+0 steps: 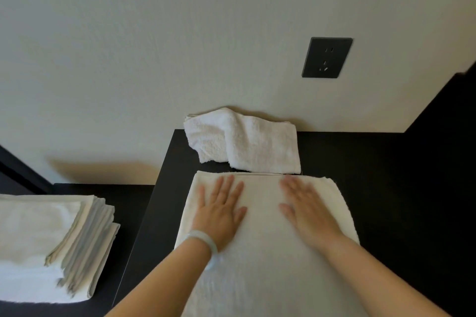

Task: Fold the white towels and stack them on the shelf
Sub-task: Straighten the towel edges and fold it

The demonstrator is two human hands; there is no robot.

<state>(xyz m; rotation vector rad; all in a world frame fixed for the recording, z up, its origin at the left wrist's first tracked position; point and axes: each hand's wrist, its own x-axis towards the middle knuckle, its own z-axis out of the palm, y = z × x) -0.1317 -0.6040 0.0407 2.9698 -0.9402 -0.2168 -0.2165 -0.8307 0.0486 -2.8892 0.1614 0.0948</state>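
White towel lies flat at the bottom centre of the frame on the dark desk. The left grip and right grip are spread, palms pressing it. Uneven pressure may skew the layers. The towel's left edge lies near the desk edge and could slide toward the folded stack at lower left. A loose towel just behind may snag. No writing is legible, including on the wall socket.
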